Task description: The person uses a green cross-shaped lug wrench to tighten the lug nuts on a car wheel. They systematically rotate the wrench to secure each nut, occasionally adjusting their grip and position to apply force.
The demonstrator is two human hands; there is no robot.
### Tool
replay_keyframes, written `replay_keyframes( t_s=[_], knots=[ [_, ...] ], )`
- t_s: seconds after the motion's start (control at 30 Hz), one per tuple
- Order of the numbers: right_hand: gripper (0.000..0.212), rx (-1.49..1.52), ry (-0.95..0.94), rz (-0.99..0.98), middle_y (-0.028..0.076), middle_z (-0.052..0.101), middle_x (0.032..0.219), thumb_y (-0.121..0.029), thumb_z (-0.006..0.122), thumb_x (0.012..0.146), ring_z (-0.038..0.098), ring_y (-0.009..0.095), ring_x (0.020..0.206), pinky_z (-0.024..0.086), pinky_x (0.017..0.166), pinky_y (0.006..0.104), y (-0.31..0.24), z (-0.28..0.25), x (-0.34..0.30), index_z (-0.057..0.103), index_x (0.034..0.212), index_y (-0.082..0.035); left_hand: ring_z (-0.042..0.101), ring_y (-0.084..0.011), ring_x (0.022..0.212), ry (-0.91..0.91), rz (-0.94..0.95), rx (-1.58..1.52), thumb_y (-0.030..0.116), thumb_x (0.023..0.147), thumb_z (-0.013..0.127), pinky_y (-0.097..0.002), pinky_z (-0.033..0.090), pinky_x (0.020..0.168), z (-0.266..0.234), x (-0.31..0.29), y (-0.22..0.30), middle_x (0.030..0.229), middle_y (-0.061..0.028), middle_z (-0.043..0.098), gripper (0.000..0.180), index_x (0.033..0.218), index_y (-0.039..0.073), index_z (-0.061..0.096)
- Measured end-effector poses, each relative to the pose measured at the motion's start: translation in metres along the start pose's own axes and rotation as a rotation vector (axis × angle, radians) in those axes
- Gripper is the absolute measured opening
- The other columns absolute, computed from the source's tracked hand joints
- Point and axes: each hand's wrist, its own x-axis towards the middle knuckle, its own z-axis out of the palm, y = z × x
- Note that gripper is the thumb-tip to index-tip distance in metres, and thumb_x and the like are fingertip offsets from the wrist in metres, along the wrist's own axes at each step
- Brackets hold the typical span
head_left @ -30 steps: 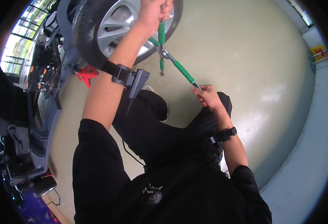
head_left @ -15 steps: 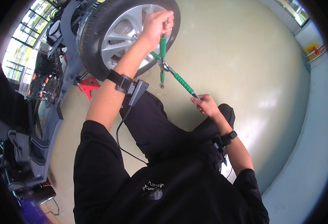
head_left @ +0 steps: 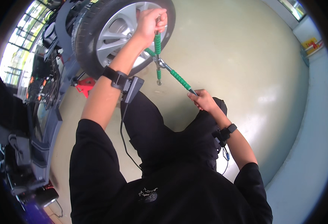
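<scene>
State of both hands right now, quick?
Left hand: closed, holding the green-sleeved cross wrench by its upper arm.
Right hand: closed, holding its lower-right arm.

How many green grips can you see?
4: upper grip below the left hand; long grip toward the right hand; lower grip under the joint; inner grip nearest the wheel, maybe partly hidden.

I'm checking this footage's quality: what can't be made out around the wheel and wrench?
All in the head view:
Wheel: top cut off by the upper edge.
Wrench: upper end hidden by the left hand.
Near end: hidden by the right hand.
Wheelward end: behind the left forearm; wheel contact unclear.
</scene>
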Motion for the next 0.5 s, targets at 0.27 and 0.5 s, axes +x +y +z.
replay_keyframes(
  t_s=[0.27, 0.5],
  knots=[
    [0.047, -0.286, 0.238, 0.023, 0.009, 0.056, 0.057, -0.043, 0.064, 0.085, 0.055, 0.02, 0.05, 0.047, 0.052, 0.0351, -0.001, 0.002, 0.0, 0.06, 0.07, 0.0, 0.034, -0.0072, 0.041, -0.005, -0.03, -0.074, 0.026, 0.089, 0.055, -0.0231, 0.029, 0.042, 0.008, 0.009, -0.008, 0.052, 0.0039, 0.042, 0.029, 0.064, 0.014, 0.048],
    [0.039, -0.585, 0.449, 0.171, 0.02, 0.062, 0.066, -0.039, 0.066, 0.078, 0.062, 0.034, 0.063, 0.051, 0.064, 0.0433, -0.014, 0.02, 0.002, 0.067, 0.075, -0.001, 0.03, -0.0058, 0.049, -0.118, 0.099, -0.129, 0.021, 0.094, 0.051, -0.0236, 0.027, 0.051, -0.014, -0.003, -0.002, 0.057, 0.0022, 0.039, 0.03, 0.067, 0.01, 0.044]
  ],
)
